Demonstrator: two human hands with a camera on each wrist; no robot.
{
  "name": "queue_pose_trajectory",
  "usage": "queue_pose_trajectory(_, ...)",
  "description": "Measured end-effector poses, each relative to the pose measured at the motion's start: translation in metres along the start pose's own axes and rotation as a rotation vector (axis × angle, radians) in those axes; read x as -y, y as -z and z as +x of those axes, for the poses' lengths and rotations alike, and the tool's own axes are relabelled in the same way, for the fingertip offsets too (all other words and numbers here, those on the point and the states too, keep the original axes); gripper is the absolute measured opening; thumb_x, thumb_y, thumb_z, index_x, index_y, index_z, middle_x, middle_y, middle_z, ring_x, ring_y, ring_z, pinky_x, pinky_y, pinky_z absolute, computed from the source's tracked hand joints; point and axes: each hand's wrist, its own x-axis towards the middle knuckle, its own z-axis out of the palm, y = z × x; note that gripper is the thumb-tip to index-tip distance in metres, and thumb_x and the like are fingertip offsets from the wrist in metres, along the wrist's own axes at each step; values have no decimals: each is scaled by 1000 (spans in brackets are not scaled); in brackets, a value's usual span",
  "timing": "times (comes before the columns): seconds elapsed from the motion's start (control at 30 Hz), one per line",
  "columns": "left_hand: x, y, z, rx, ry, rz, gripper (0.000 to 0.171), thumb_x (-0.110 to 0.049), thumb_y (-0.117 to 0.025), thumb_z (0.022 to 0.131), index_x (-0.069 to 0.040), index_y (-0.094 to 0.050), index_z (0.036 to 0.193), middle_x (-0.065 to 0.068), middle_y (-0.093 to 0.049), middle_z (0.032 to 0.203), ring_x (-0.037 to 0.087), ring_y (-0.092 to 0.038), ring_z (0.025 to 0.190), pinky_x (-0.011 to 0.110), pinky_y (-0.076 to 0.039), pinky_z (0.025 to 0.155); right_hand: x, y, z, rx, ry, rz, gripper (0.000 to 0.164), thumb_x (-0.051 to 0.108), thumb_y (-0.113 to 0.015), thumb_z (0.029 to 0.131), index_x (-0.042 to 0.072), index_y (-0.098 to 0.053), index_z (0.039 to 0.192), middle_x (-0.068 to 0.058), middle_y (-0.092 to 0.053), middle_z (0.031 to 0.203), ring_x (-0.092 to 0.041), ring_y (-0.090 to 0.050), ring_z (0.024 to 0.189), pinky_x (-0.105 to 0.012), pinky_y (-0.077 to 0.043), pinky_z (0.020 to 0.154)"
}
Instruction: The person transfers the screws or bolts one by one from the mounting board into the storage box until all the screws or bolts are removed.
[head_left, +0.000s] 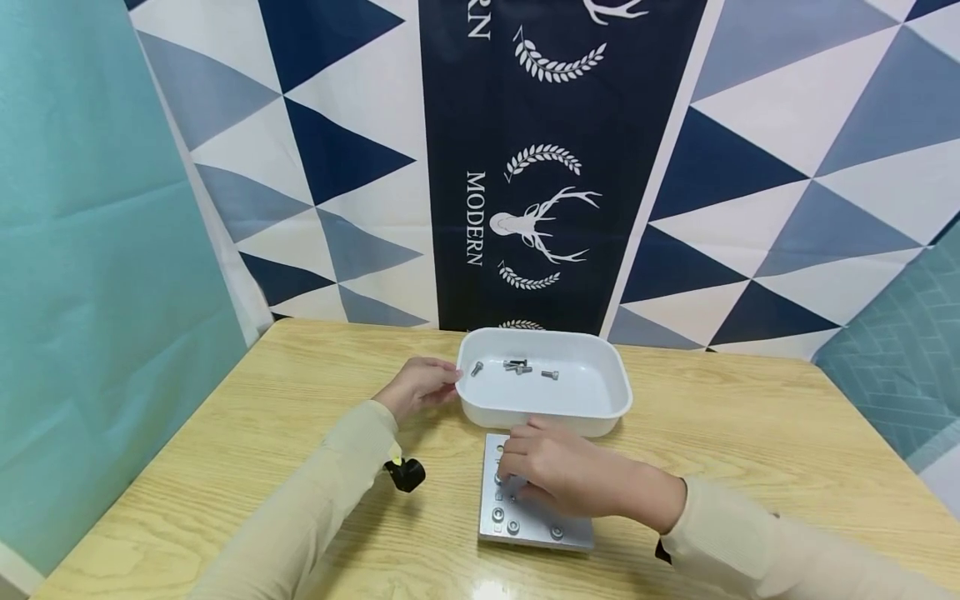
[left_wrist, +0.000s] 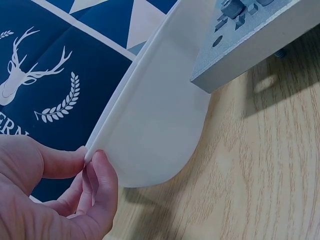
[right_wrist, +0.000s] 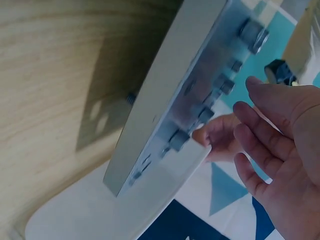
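My left hand (head_left: 422, 385) pinches the left rim of a white plastic tray (head_left: 540, 410) between thumb and fingers; the left wrist view shows this grip closely. Several socket head screws (head_left: 517, 367) lie loose inside the tray. In front of it stands a silver metal plate (head_left: 525, 533), raised above the tabletop, with socket head screws (right_wrist: 178, 140) set in some of its holes. Over the plate hovers my right hand (head_left: 558, 468), fingers loosely bent and holding nothing. In the right wrist view its fingertips are apart from the screw heads. From above, this hand hides part of the plate.
A light wood table (head_left: 225, 433) carries everything. Behind it hangs a patterned cloth (head_left: 360, 167) in blue and white. A teal curtain (head_left: 97, 250) borders the left side. A small black device (head_left: 406, 474) is on the left wrist.
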Motion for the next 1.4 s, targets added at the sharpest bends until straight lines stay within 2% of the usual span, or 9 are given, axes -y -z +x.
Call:
queue_pose_trajectory(0.27,4,-1,-1,-5,8,-5,29,-6,-62,92,2,-61,120,9,-60,98,11,-56,73,15,-51,61,11,-8,-3,-13,43,-30,13,23,-74,82,22,-66,92,13,-64,88,-4,-52,84,-23,-45,78)
queue_pose_trajectory(0.57,5,-2,-3,-18,13,2,29,-7,-62,92,1,-61,120,14,-62,107,10,-56,71,15,-51,61,12,-16,-3,-41,62,-28,10,21,-74,81,23,-66,88,14,-63,84,-4,-52,81,-21,-43,74)
queue_pose_trajectory(1.0,7,-2,-5,-23,7,0,28,-7,-61,92,1,-61,119,11,-61,101,12,-58,75,16,-52,64,13,-17,0,-20,35,-9,9,17,-73,81,23,-67,85,14,-64,81,-3,-52,79,-19,-42,72)
queue_pose_trajectory(1.2,5,-1,-4,-23,9,7,28,-8,-61,93,0,-61,120,12,-61,104,12,-57,77,16,-52,64,13,-20,-1,-59,51,-30,9,15,-72,81,22,-66,83,14,-62,78,-4,-49,76,-19,-42,71)
queue_pose_trajectory(1.4,3,-2,-4,-18,-6,7,29,-7,-62,92,1,-61,120,10,-61,98,11,-57,75,16,-52,64,12,-20,-1,-88,47,-44,12,14,-74,79,21,-64,81,14,-60,75,-4,-49,76,-20,-42,71)
